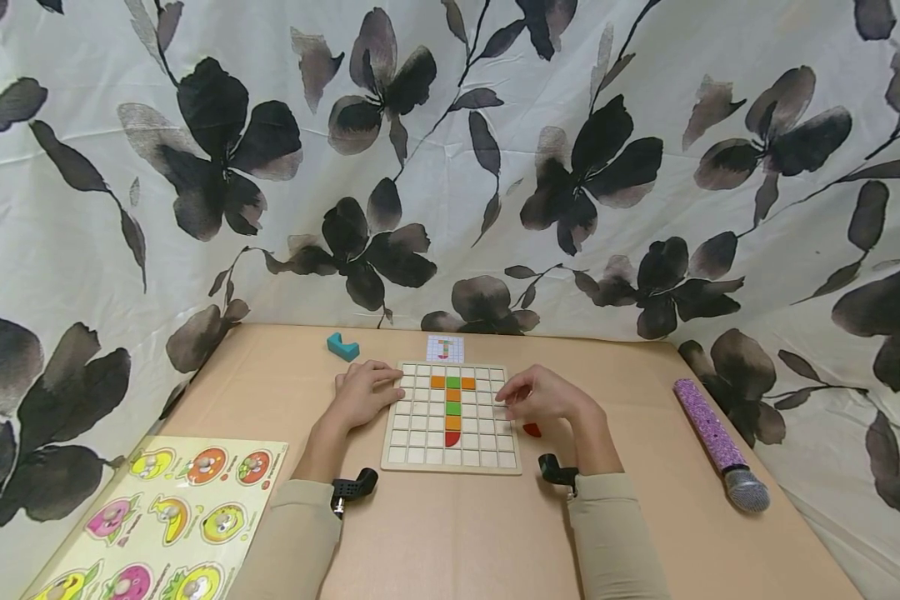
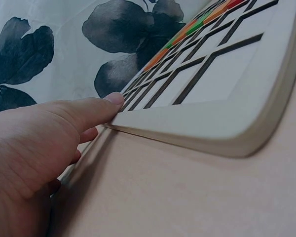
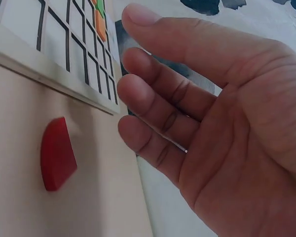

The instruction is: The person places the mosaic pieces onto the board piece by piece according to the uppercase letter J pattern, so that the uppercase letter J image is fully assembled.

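A light wooden grid board (image 1: 414,458) lies in front of me. Orange, green and red pieces on it form a T-like shape, with a red rounded piece (image 1: 452,438) at its lower end. My left hand (image 1: 366,390) rests at the board's left edge; its thumb (image 2: 114,98) touches the frame in the left wrist view. Over the right edge hovers my right hand (image 1: 543,395), its fingers loosely bent and nothing between them. Below it, a loose red curved piece (image 3: 57,154) lies on the table beside the board.
A small pattern card (image 1: 446,348) lies behind the board, with a teal angled block (image 1: 342,347) to its left. At the left front is a fruit puzzle board (image 1: 187,492). A glittery purple microphone (image 1: 708,429) lies on the right. A floral cloth (image 1: 465,167) hangs behind the table.
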A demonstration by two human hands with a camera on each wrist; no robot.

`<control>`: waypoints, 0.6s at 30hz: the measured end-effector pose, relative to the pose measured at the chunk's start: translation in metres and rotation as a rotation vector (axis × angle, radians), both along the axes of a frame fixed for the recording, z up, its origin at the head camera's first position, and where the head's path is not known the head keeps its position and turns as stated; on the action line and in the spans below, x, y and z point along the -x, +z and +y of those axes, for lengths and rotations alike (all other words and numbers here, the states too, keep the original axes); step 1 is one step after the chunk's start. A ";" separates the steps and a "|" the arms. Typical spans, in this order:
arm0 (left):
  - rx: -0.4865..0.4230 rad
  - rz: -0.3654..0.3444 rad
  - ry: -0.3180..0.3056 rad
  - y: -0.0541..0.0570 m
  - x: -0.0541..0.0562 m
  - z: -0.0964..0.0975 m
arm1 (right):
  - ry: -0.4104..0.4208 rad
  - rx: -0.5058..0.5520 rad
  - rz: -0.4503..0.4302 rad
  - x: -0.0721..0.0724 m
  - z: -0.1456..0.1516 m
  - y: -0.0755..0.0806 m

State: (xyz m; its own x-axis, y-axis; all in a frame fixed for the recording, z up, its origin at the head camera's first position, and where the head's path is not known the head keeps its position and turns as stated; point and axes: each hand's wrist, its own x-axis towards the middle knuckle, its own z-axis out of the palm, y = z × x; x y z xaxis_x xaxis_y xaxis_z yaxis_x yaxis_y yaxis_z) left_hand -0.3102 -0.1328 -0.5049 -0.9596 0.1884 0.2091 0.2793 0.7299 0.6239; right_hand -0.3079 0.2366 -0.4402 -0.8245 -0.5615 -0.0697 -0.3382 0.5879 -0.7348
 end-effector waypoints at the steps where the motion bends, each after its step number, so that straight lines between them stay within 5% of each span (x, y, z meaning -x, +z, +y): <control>1: 0.000 0.002 -0.001 0.000 0.000 0.000 | 0.002 -0.001 0.001 0.000 0.002 0.000; 18: 0.004 0.003 -0.004 0.000 0.001 0.001 | -0.022 -0.041 -0.142 0.000 0.026 -0.006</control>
